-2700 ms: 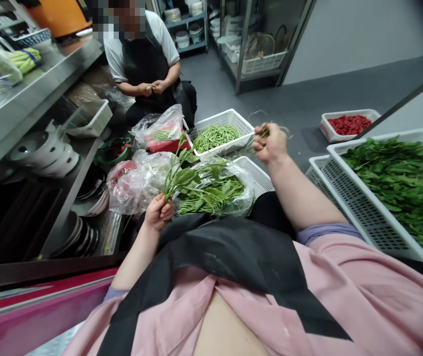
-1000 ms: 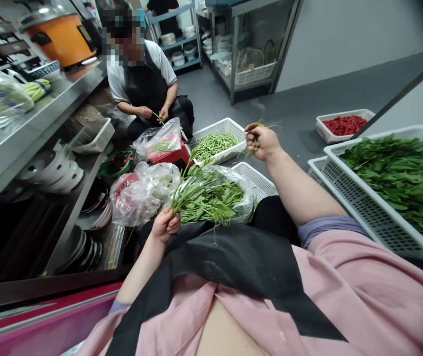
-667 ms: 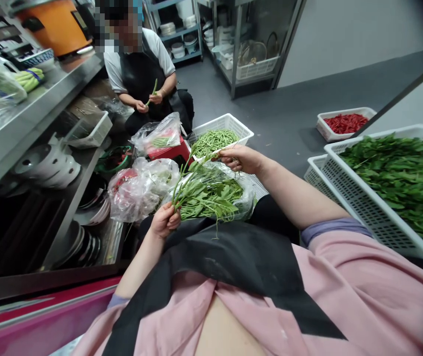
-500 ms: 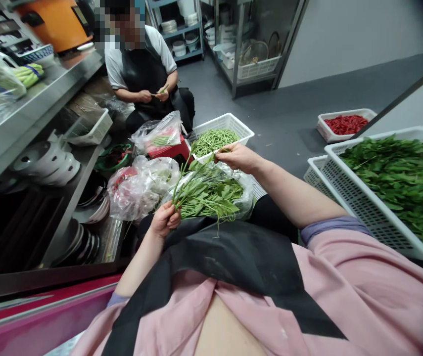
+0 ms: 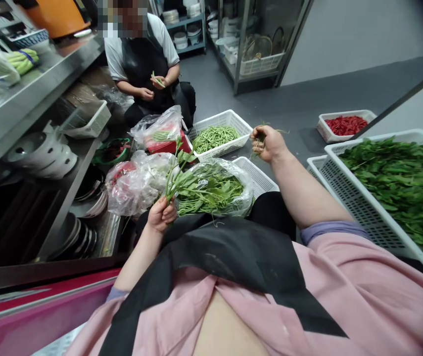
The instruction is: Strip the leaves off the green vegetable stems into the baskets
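My left hand [image 5: 162, 214] is closed round the stems of a bunch of leafy green shoots [image 5: 177, 179], which stand up and lean right from the fist. Out to the right, my right hand [image 5: 268, 142] is raised with curled fingers, pinching thin, curly tendrils [image 5: 259, 132]. Between the two hands, in front of my lap, a clear plastic bag [image 5: 247, 194] lies open, full of the same leafy green stems [image 5: 214, 193]. Part of a white perforated basket [image 5: 261, 180] shows behind the bag, below my right hand.
Opposite, a co-worker [image 5: 148, 64] holds green bean pods. White baskets contain green beans [image 5: 214, 138], red chillies [image 5: 345, 125] and leafy greens [image 5: 400, 188]. Plastic bags [image 5: 137, 183] lie left of centre. A steel shelf [image 5: 66, 74] with bowls and plates runs along the left.
My right hand has moved right and away from the bunch, carrying tendrils. My left hand has shifted slightly left and down, still gripping the shoots. The co-worker's hands have moved apart.
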{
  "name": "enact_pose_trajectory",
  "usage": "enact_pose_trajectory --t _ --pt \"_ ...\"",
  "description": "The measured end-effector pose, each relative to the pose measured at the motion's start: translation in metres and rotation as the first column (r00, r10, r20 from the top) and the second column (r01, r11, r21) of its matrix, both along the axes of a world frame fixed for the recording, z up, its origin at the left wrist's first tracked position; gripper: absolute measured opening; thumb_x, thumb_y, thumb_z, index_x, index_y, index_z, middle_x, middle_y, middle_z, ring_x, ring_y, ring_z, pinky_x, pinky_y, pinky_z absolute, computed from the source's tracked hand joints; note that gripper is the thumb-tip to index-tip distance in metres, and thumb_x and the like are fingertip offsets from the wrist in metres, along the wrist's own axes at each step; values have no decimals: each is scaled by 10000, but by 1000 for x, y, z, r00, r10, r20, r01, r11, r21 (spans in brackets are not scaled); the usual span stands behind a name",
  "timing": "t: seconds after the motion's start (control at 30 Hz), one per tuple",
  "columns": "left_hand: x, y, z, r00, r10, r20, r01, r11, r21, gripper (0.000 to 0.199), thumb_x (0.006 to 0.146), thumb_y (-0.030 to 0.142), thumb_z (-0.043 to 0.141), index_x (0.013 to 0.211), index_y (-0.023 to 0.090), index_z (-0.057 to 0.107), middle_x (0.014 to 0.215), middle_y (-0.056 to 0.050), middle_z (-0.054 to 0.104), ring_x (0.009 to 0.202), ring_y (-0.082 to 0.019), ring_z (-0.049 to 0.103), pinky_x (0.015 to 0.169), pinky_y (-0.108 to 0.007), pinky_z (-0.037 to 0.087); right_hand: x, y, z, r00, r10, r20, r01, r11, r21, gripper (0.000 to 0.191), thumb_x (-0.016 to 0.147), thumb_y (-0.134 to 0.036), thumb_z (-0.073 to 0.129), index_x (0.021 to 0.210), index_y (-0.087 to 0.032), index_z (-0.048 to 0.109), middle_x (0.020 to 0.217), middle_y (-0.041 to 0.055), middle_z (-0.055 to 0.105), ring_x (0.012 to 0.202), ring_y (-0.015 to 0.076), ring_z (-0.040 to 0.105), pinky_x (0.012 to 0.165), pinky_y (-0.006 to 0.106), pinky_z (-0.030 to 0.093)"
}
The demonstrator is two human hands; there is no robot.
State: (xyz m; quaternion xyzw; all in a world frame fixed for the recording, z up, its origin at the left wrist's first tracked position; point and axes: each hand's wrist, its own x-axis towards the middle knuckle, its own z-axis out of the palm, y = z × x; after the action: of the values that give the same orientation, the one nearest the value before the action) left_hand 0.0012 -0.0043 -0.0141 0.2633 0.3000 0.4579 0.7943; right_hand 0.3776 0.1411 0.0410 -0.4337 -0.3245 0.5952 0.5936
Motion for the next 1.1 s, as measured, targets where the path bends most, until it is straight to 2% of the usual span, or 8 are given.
enact_pose_trajectory --t 0.17,0.4,0.6,0.7,0.8,0.9,1.0,1.1 --pt "0 1 2 998 45 32 -45 999 -18 189 890 285 562 834 134 660 421 112 190 292 -16 157 301 -110 204 -7 -19 -9 974 214 -72 -221 969 -112 176 680 -242 530 635 -188 369 560 -39 434 382 23 184 310 156 108" --pt "-2 3 6 993 114 26 -114 993 7 232 908 320 542 806 144 653 425 111 187 288 -15 120 290 -112 175 -39 -45 -24 876 482 17 -465 854 -231 153 656 -149 596 793 -158 530 510 -63 391 387 33 230 334 143 126" --pt "-2 3 8 994 114 -5 -114 993 9 271 922 341 518 796 147 658 425 113 160 294 -17 91 290 -113 176 -49 -59 -12 853 505 135 -505 862 -36 183 748 -267 646 853 -120 622 536 -80 304 413 24 201 358 169 107" --pt "-2 5 7 995 103 11 -103 994 23 279 931 325 497 795 144 659 423 115 146 296 -19 68 276 -115 158 -47 -60 -4 815 498 296 -520 854 -6 264 783 -363 646 857 -110 658 505 -90 282 411 24 199 370 182 136" --pt "-3 6 5 996 83 22 -84 996 29 261 924 308 510 789 139 658 416 118 143 287 -16 64 267 -111 152 -49 -60 -1 731 465 500 -557 829 45 302 762 -393 680 877 -114 694 501 -66 406 449 35 314 424 183 255" --pt "-3 7 4 998 60 35 -61 997 55 193 881 287 578 792 139 663 411 120 153 285 -10 71 265 -103 158 -51 -57 -1 645 475 598 -640 764 84 299 686 -371 738 851 -123 712 684 2 625 615 75 502 579 211 400" --pt "-4 7 3 998 47 40 -49 996 68 162 862 285 601 816 147 673 409 120 168 284 -8 69 264 -99 158 -53 -55 -3 557 517 650 -698 715 30 298 622 -342 771 835 -139 722 759 11 677 687 99 555 648 231 432" --pt "-5 7 2 998 59 31 -60 997 42 204 887 317 571 818 151 667 405 121 163 272 -8 75 265 -101 155 -57 -57 -7 558 534 635 -685 729 -10 247 620 -316 760 777 -136 701 703 -3 655 614 75 521 573 206 400"
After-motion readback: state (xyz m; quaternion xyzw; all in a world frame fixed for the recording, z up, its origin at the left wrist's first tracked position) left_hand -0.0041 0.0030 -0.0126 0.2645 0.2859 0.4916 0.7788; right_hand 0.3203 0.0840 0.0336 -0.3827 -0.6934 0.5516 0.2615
